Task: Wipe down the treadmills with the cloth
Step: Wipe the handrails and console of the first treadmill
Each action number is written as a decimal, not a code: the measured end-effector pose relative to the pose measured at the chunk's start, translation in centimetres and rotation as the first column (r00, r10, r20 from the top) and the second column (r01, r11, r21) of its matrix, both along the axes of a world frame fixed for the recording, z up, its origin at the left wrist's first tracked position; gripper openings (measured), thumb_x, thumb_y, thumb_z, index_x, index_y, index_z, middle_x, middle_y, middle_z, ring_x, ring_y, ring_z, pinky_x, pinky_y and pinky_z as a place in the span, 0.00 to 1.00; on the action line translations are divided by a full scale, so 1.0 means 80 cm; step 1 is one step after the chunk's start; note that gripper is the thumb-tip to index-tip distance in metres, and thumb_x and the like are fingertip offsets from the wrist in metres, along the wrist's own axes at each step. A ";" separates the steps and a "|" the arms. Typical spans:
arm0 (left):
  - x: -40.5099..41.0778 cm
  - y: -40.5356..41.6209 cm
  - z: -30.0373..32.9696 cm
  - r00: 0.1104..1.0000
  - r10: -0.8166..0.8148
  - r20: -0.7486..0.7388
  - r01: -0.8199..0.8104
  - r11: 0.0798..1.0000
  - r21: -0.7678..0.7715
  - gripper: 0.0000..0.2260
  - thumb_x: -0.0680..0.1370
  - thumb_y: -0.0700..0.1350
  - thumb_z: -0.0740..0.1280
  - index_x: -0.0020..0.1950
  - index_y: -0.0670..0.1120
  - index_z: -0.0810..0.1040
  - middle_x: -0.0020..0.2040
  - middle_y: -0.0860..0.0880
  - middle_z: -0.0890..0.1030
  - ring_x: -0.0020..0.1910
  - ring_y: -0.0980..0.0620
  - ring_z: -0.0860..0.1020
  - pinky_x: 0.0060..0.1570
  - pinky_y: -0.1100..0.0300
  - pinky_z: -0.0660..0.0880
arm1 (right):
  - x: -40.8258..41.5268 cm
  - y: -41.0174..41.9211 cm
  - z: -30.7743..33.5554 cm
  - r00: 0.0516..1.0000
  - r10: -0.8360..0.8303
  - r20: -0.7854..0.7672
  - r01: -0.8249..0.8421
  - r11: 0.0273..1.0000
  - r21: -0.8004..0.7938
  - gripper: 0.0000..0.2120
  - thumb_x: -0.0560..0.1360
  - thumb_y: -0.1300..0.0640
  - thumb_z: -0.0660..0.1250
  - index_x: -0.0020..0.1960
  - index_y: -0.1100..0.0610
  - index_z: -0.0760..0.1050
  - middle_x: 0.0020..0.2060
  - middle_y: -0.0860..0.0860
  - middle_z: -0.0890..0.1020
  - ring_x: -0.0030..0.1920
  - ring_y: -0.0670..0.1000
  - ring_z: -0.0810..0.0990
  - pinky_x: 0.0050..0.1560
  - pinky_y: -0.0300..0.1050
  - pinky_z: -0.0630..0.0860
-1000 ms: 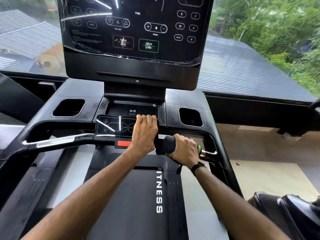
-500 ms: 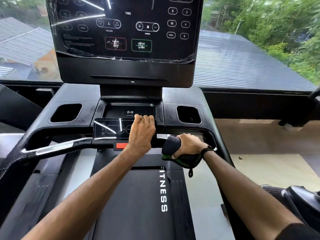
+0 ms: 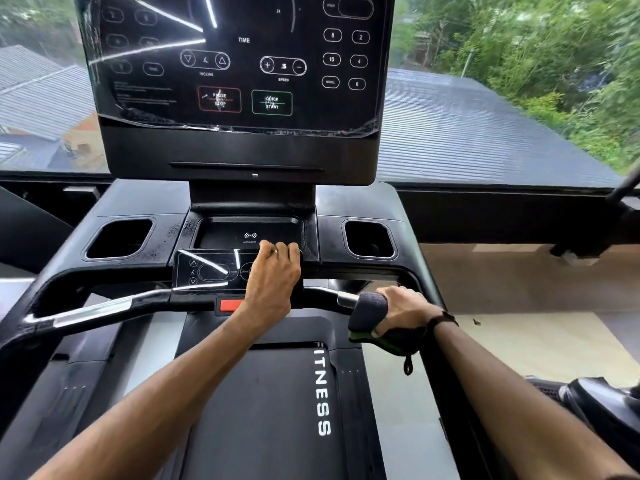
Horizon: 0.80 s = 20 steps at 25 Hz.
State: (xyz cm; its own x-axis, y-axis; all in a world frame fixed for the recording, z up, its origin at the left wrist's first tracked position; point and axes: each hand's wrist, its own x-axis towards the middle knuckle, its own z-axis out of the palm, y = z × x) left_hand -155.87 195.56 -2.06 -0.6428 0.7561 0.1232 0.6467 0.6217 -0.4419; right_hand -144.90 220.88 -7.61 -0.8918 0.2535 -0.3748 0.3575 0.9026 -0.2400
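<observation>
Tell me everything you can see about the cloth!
The cloth is dark grey and fuzzy-looking, with a bright green edge on its underside and a little black loop hanging below. It is wrapped around the right end of the treadmill's handlebar, just past a shiny metal section. The right hand grips it, fingers curled over the top. It looks bunched and soft, like microfibre. Nothing else touches it.
</observation>
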 end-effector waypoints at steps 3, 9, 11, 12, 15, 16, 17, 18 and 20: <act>0.002 0.001 0.000 0.998 0.057 0.032 -0.057 0.998 -0.007 0.29 0.66 0.43 0.68 0.66 0.39 0.67 0.52 0.45 0.74 0.52 0.47 0.75 0.67 0.50 0.64 | -0.005 -0.007 0.003 0.999 -0.035 -0.009 0.035 0.999 -0.001 0.29 0.52 0.37 0.77 0.49 0.48 0.75 0.43 0.46 0.82 0.44 0.52 0.81 0.44 0.47 0.78; 0.003 -0.004 -0.001 0.998 0.026 0.050 -0.029 0.998 0.052 0.30 0.62 0.39 0.57 0.65 0.39 0.68 0.51 0.46 0.73 0.50 0.48 0.74 0.65 0.51 0.65 | 0.051 -0.049 -0.096 0.746 -0.039 -0.665 0.248 0.943 0.223 0.36 0.59 0.53 0.79 0.64 0.57 0.71 0.56 0.54 0.77 0.56 0.59 0.75 0.63 0.55 0.71; 0.000 -0.003 -0.004 0.999 0.019 0.041 -0.021 0.998 0.052 0.30 0.62 0.39 0.57 0.65 0.39 0.69 0.50 0.45 0.73 0.49 0.47 0.73 0.64 0.50 0.65 | 0.048 -0.043 -0.087 0.766 -0.022 -0.642 0.238 0.938 0.253 0.36 0.57 0.47 0.80 0.61 0.56 0.72 0.53 0.53 0.78 0.53 0.58 0.77 0.60 0.53 0.72; 0.000 -0.002 -0.005 0.999 0.024 0.039 -0.026 0.998 0.051 0.30 0.62 0.39 0.57 0.65 0.39 0.69 0.50 0.45 0.73 0.49 0.47 0.73 0.64 0.50 0.65 | 0.044 -0.036 -0.074 0.810 -0.031 -0.586 0.217 0.944 0.250 0.34 0.57 0.42 0.79 0.57 0.53 0.73 0.49 0.51 0.79 0.50 0.56 0.79 0.56 0.50 0.73; -0.001 0.001 -0.004 0.997 0.055 0.060 -0.057 0.997 0.042 0.31 0.62 0.39 0.58 0.67 0.38 0.66 0.51 0.44 0.74 0.51 0.46 0.74 0.66 0.50 0.64 | 0.018 -0.005 -0.019 0.981 -0.025 -0.194 0.053 0.989 0.141 0.32 0.52 0.30 0.73 0.48 0.47 0.71 0.44 0.45 0.81 0.45 0.52 0.80 0.49 0.47 0.75; -0.001 0.001 -0.005 0.996 0.059 0.061 -0.060 0.998 0.031 0.31 0.63 0.39 0.61 0.67 0.38 0.66 0.51 0.45 0.74 0.51 0.46 0.74 0.66 0.50 0.63 | 0.012 0.000 -0.007 0.996 -0.021 -0.083 0.027 0.997 0.073 0.33 0.51 0.29 0.74 0.48 0.47 0.71 0.43 0.44 0.81 0.45 0.51 0.80 0.49 0.47 0.76; -0.001 0.001 -0.004 0.996 0.064 0.059 -0.065 0.998 0.023 0.32 0.63 0.40 0.65 0.68 0.38 0.65 0.51 0.45 0.74 0.51 0.46 0.74 0.66 0.50 0.63 | 0.009 0.000 0.000 0.999 -0.026 -0.040 0.028 0.999 0.044 0.33 0.50 0.30 0.74 0.48 0.47 0.72 0.44 0.44 0.81 0.45 0.51 0.80 0.48 0.47 0.76; -0.001 -0.001 -0.004 0.995 0.073 0.064 -0.075 0.997 0.021 0.34 0.64 0.42 0.68 0.69 0.38 0.65 0.52 0.45 0.74 0.51 0.46 0.74 0.66 0.50 0.63 | 0.009 -0.002 -0.002 0.996 -0.048 -0.071 0.051 0.998 0.041 0.32 0.51 0.31 0.75 0.48 0.47 0.72 0.44 0.44 0.81 0.46 0.51 0.79 0.47 0.47 0.74; -0.001 -0.003 -0.005 0.994 0.076 0.077 -0.079 0.996 0.033 0.35 0.65 0.43 0.69 0.70 0.38 0.63 0.53 0.44 0.74 0.53 0.46 0.74 0.66 0.50 0.62 | 0.023 -0.017 -0.029 0.944 -0.090 -0.316 0.133 0.984 0.116 0.28 0.56 0.36 0.76 0.50 0.47 0.73 0.45 0.46 0.80 0.48 0.53 0.79 0.47 0.47 0.71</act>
